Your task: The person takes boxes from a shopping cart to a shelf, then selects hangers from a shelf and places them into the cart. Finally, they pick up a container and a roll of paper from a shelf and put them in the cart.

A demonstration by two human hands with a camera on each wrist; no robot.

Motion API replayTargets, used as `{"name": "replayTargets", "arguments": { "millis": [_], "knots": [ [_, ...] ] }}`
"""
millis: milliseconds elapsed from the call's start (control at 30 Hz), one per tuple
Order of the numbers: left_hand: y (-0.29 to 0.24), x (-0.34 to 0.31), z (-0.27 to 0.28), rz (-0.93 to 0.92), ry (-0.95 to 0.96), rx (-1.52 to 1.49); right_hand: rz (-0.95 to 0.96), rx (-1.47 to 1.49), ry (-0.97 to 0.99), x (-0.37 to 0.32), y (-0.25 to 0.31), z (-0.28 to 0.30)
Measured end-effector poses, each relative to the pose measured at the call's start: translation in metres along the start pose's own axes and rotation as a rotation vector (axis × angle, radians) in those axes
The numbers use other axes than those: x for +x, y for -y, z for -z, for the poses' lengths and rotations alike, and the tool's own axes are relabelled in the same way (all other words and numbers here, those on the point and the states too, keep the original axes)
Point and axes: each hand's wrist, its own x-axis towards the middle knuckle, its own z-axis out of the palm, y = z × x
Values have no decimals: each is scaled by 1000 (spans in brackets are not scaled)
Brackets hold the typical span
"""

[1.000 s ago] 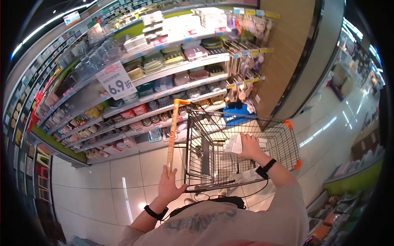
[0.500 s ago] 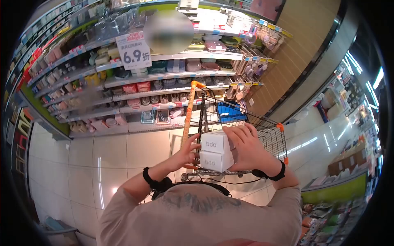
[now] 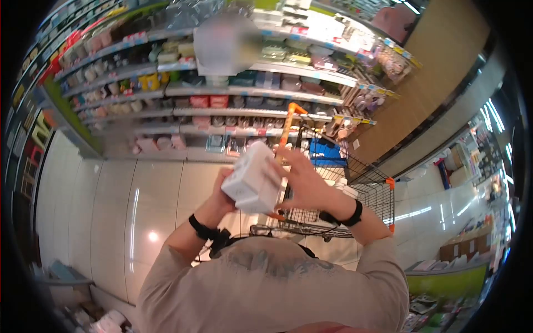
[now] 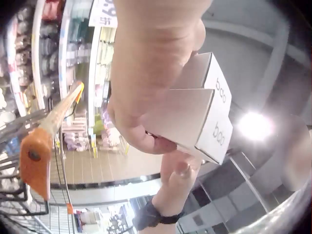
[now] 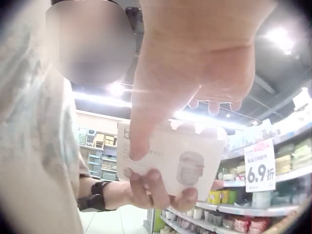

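Two white cardboard boxes [image 3: 252, 180], stacked against each other and tilted, are up in front of my chest. My left hand [image 3: 221, 193] grips them from the left side. In the left wrist view, dark lettering shows on the ends of the boxes [image 4: 178, 117]. My right hand [image 3: 308, 180] is at their right side with its fingers spread and relaxed. In the right wrist view, its thumb lies over a box face [image 5: 168, 163] printed with a grey lidded container. Left fingers [image 5: 151, 192] curl round the lower edge of that box there.
A wire shopping cart [image 3: 369, 208] with an orange handle [image 3: 288, 125] stands just beyond my hands, with white items [image 3: 345, 188] inside. Shelves of household goods [image 3: 239, 114] line the far side. A brown wall [image 3: 427, 100] rises to the right above the tiled floor [image 3: 161, 222].
The right hand brought the boxes from over the cart to the left hand, which left the cart handle and now grips them. The boxes have moved left and tilted; the right fingers have loosened.
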Motion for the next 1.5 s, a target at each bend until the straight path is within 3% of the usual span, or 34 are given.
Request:
{"name": "replayTargets", "arguments": {
  "millis": [67, 133, 200, 300, 333, 400, 433, 533, 667, 900, 1100, 1200, 1500],
  "knots": [
    [-9, -5, 0, -271, -194, 73, -226, 201, -95, 7, -30, -34],
    [-18, -4, 8, -455, -254, 69, -597, 123, -33, 9, -47, -70],
    [-27, -2, 27, -574, -248, 148, -637, 286, 80, 8, -55, -104],
    [-27, 4, 6, -831, -403, 391, -650, 127, 296, 8, -38, -137],
    [-29, 4, 5, -839, -418, 380, -576, 54, 280, 2, -34, -149],
    [-28, 5, 4, -840, -438, 359, -548, 39, 332, -1, -42, -158],
    [-27, 4, -3, -809, -495, 359, -457, -64, 251, -5, -46, -162],
    [-35, -4, -3, -628, -411, 36, -453, -47, 225, -12, -53, -163],
    [-39, -24, -1, -540, -251, -31, -424, -78, 175, -19, -49, -155],
    [-52, -43, 17, -574, -362, -67, -473, -30, 196, -59, -53, -140],
    [-69, -61, 37, -380, -34, -104, -494, -70, 167, -100, -57, -124],
    [-77, -66, 48, -321, 69, -297, -530, -106, 232, -115, -57, -109],
    [-96, -65, 54, -168, 168, -337, -493, -140, 232, -185, -77, -77]
  ]
}}
